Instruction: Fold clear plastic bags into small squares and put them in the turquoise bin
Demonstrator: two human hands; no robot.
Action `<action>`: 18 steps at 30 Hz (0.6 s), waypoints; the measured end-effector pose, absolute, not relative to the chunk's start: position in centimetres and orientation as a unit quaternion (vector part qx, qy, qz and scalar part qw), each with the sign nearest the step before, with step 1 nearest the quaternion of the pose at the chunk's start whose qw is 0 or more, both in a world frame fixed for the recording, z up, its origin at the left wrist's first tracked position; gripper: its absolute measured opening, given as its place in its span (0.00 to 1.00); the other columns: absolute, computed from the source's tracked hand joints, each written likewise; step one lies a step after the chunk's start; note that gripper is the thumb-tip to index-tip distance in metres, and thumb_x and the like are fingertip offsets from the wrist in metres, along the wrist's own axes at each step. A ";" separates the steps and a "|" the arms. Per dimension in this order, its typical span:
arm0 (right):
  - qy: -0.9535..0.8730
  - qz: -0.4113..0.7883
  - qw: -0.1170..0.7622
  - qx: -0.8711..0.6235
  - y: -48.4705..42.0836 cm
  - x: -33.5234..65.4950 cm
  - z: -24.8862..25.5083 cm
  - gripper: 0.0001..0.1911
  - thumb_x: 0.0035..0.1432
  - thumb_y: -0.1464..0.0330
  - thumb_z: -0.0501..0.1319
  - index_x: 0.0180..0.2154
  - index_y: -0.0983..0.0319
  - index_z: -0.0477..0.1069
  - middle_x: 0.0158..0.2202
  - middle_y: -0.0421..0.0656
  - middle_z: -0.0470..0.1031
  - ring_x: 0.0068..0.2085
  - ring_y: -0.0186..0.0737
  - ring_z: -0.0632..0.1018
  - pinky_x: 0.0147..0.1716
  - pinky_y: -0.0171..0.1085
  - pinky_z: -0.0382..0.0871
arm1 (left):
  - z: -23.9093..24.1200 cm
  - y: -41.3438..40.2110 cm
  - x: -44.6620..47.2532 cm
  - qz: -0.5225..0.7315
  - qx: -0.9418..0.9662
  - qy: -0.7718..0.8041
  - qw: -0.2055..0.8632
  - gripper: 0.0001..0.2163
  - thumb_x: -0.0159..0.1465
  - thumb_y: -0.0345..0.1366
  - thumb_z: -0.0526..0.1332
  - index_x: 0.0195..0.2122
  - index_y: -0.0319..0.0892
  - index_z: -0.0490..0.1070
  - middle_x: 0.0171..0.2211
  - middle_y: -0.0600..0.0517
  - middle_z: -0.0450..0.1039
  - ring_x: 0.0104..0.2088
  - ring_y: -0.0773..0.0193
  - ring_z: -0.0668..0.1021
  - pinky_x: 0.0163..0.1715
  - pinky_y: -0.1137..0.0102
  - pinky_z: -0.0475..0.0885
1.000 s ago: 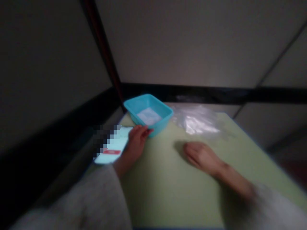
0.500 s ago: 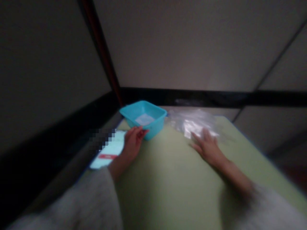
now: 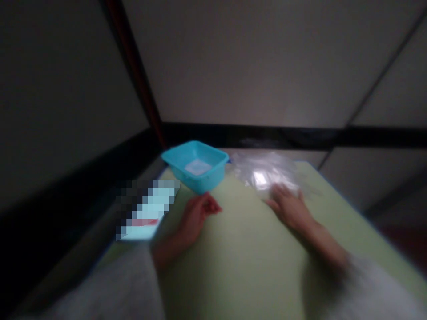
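Observation:
My left hand [image 3: 199,214] is just in front of a turquoise plastic basket [image 3: 213,176], its fingers curled together over the table. Whatever the fingertips pinch, if anything, is too blurred to make out. Inside the basket lies a flat whitish piece [image 3: 198,167]. On the right, my right hand [image 3: 289,205] is spread low with its fingers stretched out at the near edge of some clear plastic bags [image 3: 267,170]. The bags lie in a loose, shiny heap, and the fingertips seem to touch them.
A pale sheet or screen [image 3: 142,232] with a red band, partly pixelated, lies at the left edge of the green table [image 3: 247,258]. Behind the table stands a pale wall [image 3: 253,66] with a dark strip along it, and a dark panel rises on the left.
My left hand has come away from the basket's front rim, nearer to me and slightly right. The right hand stays by the plastic bags, its fingers a little closer together.

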State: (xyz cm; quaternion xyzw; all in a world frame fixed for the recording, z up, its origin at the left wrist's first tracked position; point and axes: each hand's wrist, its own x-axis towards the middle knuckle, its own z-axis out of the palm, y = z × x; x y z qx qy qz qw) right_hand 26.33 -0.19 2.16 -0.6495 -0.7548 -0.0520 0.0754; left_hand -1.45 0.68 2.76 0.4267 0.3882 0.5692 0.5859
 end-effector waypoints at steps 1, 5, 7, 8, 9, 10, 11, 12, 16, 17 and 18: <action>-0.756 -0.058 0.083 -0.647 -0.4 26.2 2.5 0.27 0.66 0.56 0.45 0.58 0.66 0.59 0.62 0.55 0.59 0.62 0.56 0.59 0.55 0.66 0.47 | 2.7 0.3 -1.2 0.552 0.443 0.389 0.590 0.13 0.55 0.42 0.62 0.19 0.38 0.68 0.18 0.53 0.69 0.21 0.67 0.74 0.26 0.71 0.70; -0.756 -0.090 0.114 -0.639 -1.0 26.0 3.4 0.25 0.66 0.58 0.46 0.55 0.67 0.63 0.57 0.55 0.66 0.59 0.53 0.66 0.58 0.59 0.49 | 2.4 -0.8 -0.5 0.464 0.537 0.402 0.579 0.15 0.58 0.41 0.57 0.18 0.38 0.68 0.17 0.51 0.70 0.21 0.66 0.74 0.25 0.72 0.67; -0.754 -0.106 0.128 -0.636 -1.2 26.0 3.6 0.24 0.66 0.60 0.46 0.54 0.68 0.65 0.56 0.54 0.69 0.57 0.52 0.68 0.58 0.56 0.50 | 2.3 -1.0 -0.3 0.423 0.575 0.403 0.574 0.16 0.59 0.41 0.56 0.18 0.38 0.68 0.17 0.52 0.70 0.21 0.67 0.73 0.25 0.72 0.67; -0.755 -0.111 0.132 -0.633 -1.4 26.0 3.6 0.23 0.66 0.61 0.45 0.53 0.68 0.66 0.55 0.54 0.70 0.56 0.51 0.69 0.58 0.55 0.51 | 2.4 -1.1 -0.2 0.405 0.588 0.400 0.575 0.16 0.58 0.41 0.56 0.18 0.38 0.68 0.17 0.52 0.70 0.21 0.67 0.73 0.25 0.72 0.67; -0.757 -0.114 0.135 -0.629 -1.4 26.0 3.7 0.23 0.66 0.61 0.45 0.52 0.68 0.68 0.53 0.54 0.71 0.55 0.51 0.71 0.58 0.54 0.52 | 2.4 -1.1 -0.1 0.392 0.596 0.397 0.577 0.15 0.58 0.41 0.56 0.18 0.38 0.68 0.17 0.52 0.70 0.21 0.67 0.73 0.24 0.72 0.67; -0.761 -0.114 0.138 -0.624 -1.5 26.0 3.7 0.23 0.66 0.61 0.45 0.51 0.67 0.69 0.51 0.53 0.73 0.53 0.50 0.72 0.58 0.53 0.52 | 2.4 -1.1 -0.1 0.377 0.607 0.395 0.577 0.15 0.57 0.41 0.56 0.18 0.38 0.69 0.17 0.52 0.70 0.21 0.67 0.73 0.24 0.73 0.66; -0.764 -0.114 0.141 -0.619 -1.5 26.0 3.7 0.23 0.66 0.61 0.45 0.49 0.66 0.70 0.50 0.53 0.74 0.52 0.49 0.73 0.58 0.53 0.52 | 2.4 -1.1 0.0 0.365 0.617 0.393 0.576 0.14 0.57 0.41 0.56 0.18 0.38 0.69 0.17 0.52 0.71 0.21 0.67 0.73 0.24 0.73 0.66; -0.766 -0.114 0.144 -0.617 -1.4 26.0 3.7 0.22 0.66 0.61 0.45 0.49 0.66 0.71 0.50 0.52 0.74 0.52 0.49 0.73 0.58 0.52 0.53 | 2.4 -1.1 0.1 0.355 0.625 0.393 0.573 0.14 0.57 0.41 0.56 0.19 0.38 0.69 0.17 0.52 0.71 0.21 0.67 0.73 0.24 0.73 0.66; -0.743 -0.141 0.165 -0.633 0.2 26.3 3.5 0.22 0.66 0.61 0.45 0.50 0.65 0.69 0.58 0.52 0.66 0.56 0.52 0.69 0.57 0.54 0.55 | 2.3 -1.0 0.3 0.339 0.639 0.390 0.569 0.13 0.56 0.40 0.56 0.18 0.39 0.68 0.17 0.52 0.71 0.20 0.69 0.71 0.24 0.73 0.65; -0.731 -0.147 0.167 -0.645 0.8 26.6 3.5 0.22 0.66 0.61 0.45 0.51 0.66 0.68 0.60 0.53 0.63 0.58 0.53 0.66 0.57 0.55 0.55 | 2.3 -1.0 0.3 0.337 0.641 0.390 0.569 0.13 0.55 0.40 0.56 0.18 0.39 0.68 0.17 0.52 0.71 0.20 0.69 0.71 0.23 0.74 0.65; -0.719 -0.150 0.162 -0.659 1.5 27.0 3.4 0.23 0.66 0.60 0.45 0.52 0.66 0.67 0.62 0.53 0.59 0.59 0.55 0.63 0.56 0.56 0.55 | 2.2 -1.0 0.4 0.334 0.642 0.389 0.570 0.13 0.55 0.40 0.56 0.18 0.39 0.68 0.17 0.52 0.71 0.19 0.69 0.71 0.23 0.74 0.65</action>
